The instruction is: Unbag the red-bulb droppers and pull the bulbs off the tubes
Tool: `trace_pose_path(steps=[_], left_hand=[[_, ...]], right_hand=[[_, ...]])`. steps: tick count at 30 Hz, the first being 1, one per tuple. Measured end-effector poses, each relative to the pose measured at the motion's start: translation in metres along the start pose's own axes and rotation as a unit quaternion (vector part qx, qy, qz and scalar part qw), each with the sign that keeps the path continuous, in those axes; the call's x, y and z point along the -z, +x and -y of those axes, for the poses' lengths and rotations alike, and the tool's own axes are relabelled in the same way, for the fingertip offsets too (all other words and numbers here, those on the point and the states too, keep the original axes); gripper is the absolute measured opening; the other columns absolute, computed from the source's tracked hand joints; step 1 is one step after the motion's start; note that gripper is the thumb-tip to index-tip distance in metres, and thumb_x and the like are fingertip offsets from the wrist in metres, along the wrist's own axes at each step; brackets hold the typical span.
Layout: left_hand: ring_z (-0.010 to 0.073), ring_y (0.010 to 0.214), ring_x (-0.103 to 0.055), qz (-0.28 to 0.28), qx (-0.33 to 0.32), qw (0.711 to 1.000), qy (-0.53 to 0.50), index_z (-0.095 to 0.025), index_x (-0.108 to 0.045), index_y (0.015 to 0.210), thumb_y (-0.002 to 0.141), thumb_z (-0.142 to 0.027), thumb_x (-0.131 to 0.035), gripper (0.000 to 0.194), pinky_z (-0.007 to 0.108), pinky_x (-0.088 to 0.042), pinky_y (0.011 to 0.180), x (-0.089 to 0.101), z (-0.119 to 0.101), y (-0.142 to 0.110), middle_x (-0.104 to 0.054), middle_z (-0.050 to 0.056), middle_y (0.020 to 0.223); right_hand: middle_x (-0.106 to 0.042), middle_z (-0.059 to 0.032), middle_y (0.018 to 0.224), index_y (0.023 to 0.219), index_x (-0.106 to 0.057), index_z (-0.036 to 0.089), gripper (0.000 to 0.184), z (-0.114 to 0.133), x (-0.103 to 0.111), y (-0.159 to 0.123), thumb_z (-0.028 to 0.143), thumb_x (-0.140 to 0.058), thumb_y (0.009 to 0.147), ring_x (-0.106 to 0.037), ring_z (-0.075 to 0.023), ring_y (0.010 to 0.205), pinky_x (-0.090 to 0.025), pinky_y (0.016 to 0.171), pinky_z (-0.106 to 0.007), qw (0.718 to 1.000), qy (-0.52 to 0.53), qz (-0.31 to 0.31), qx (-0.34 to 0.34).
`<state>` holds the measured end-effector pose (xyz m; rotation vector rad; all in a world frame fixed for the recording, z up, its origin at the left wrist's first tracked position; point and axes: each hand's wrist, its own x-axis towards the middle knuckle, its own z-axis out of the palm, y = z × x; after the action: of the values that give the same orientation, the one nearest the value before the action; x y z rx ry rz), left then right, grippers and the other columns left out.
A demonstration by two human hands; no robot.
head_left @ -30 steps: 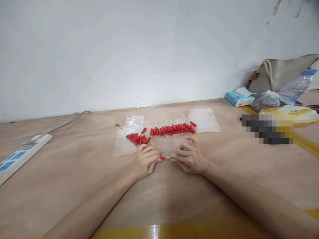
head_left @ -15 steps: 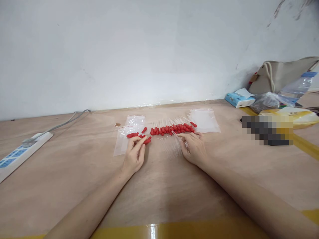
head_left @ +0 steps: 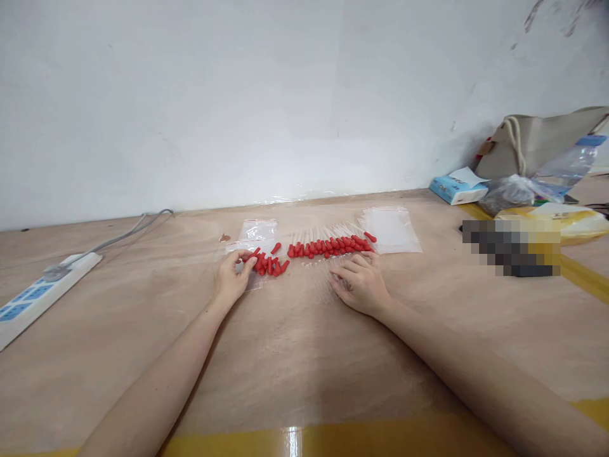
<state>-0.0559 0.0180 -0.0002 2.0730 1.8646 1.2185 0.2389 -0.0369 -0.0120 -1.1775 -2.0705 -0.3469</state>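
My left hand (head_left: pixel 233 278) pinches a red rubber dropper bulb (head_left: pixel 254 253) at the left end of a loose pile of red bulbs (head_left: pixel 271 265). That pile lies partly on a clear zip bag. My right hand (head_left: pixel 360 283) rests over a spread of clear dropper tubes (head_left: pixel 320 279). Its fingers are curled, and whatever sits between them is hidden. Behind the tubes lies a row of droppers (head_left: pixel 333 246) with red bulbs toward me and clear stems pointing away.
Clear zip bags lie at the left (head_left: pixel 259 230) and right (head_left: pixel 392 230) of the droppers. A power strip (head_left: pixel 47 295) is at far left. On the right are a tissue pack (head_left: pixel 457 189), a beige bag (head_left: pixel 547 143), a plastic bottle (head_left: pixel 578 162) and a blurred dark object (head_left: pixel 509 247).
My hands have parted from a red-ended tube held between them. My left hand has moved left to the bulb pile. A clear tube seen in my right fingers half a second ago no longer shows clearly.
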Motion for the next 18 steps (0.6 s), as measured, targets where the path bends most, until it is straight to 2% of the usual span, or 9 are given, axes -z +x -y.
trace_pose_path(steps=[6,10,13,16,18], left_hand=[[0.0188,0.085,-0.057,-0.01,-0.041,0.999,0.009,-0.02,-0.062,0.09,0.078,-0.039,-0.052,0.025,0.031,-0.042,0.078,-0.001,0.003,0.0,-0.066,0.002,0.089],[0.0191,0.086,-0.056,-0.077,-0.089,0.992,0.043,-0.02,-0.064,0.085,0.08,-0.037,-0.05,0.023,0.032,-0.04,0.08,0.004,-0.006,-0.004,-0.065,0.003,0.086],[0.0202,0.088,-0.054,-0.108,-0.156,0.977,0.094,-0.022,-0.065,0.082,0.08,-0.036,-0.052,0.019,0.035,-0.036,0.083,0.004,-0.023,-0.006,-0.064,0.004,0.085],[0.0222,0.094,-0.05,-0.067,-0.216,0.962,0.152,-0.024,-0.066,0.08,0.078,-0.036,-0.054,0.017,0.039,-0.029,0.087,-0.002,-0.046,-0.003,-0.062,0.004,0.093],[0.0239,0.098,-0.048,-0.034,-0.226,0.956,0.182,-0.024,-0.066,0.08,0.076,-0.039,-0.056,0.018,0.042,-0.027,0.088,-0.009,-0.06,0.002,-0.059,0.005,0.101]], right_hand=[[-0.063,-0.0013,0.07,0.086,-0.066,0.021,0.026,0.001,0.001,0.001,0.043,-0.056,0.076,-0.049,-0.0164,0.077,-0.023,0.089,-0.039,0.999,0.023,0.036,0.01],[-0.062,-0.0018,0.069,0.087,-0.066,0.021,0.033,-0.001,0.0,0.0,0.049,-0.056,0.074,-0.049,-0.017,0.077,-0.023,0.089,-0.04,0.999,0.023,0.048,0.009],[-0.062,-0.0018,0.068,0.085,-0.067,0.021,0.036,-0.001,-0.002,-0.001,0.052,-0.055,0.074,-0.048,-0.017,0.076,-0.023,0.088,-0.04,0.998,0.023,0.056,0.009],[-0.062,-0.0024,0.069,0.084,-0.067,0.02,0.037,-0.001,-0.002,0.0,0.053,-0.055,0.074,-0.048,-0.0173,0.077,-0.023,0.089,-0.04,0.998,0.017,0.066,0.009],[-0.062,-0.0031,0.07,0.085,-0.067,0.02,0.038,-0.001,-0.001,0.0,0.054,-0.054,0.074,-0.048,-0.0176,0.077,-0.023,0.089,-0.04,0.997,0.016,0.073,0.01]])
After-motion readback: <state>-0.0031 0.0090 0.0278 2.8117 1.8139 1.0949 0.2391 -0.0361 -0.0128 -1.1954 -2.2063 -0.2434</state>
